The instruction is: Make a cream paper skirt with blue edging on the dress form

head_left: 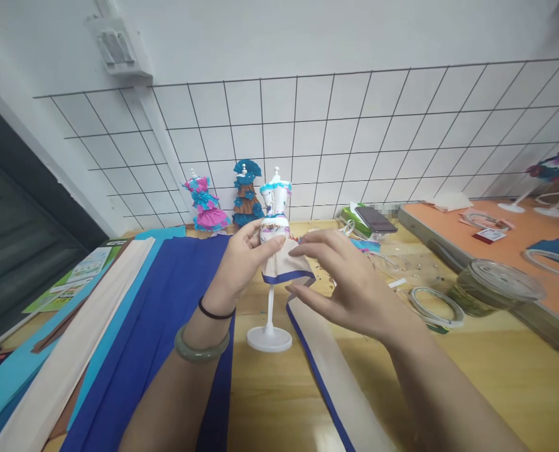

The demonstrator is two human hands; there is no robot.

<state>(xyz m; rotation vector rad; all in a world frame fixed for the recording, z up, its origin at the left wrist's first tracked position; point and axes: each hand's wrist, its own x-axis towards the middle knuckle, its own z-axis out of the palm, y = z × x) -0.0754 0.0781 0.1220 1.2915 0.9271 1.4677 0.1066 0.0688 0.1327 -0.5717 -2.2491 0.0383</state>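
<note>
A small white dress form (276,202) with turquoise trim at its neckline stands upright on a round white base (269,339). My left hand (239,260) is closed around its waist, the thumb pressing the top of a cream paper skirt (284,263) with a blue lower edge against it. To the right of the skirt, my right hand (350,285) has its fingers and thumb apart; its fingertips are at the skirt's side, and I cannot tell if they touch it. Below the hands, a long cream strip (338,370) with a blue border runs along the table toward me.
Blue paper lengths (166,314) and cream and turquoise strips cover the left side. Two dressed forms, one pink (208,207) and one teal-brown (247,198), stand at the back. On the right are a tape roll (437,307), a round clear container (496,285) and a phone (376,220).
</note>
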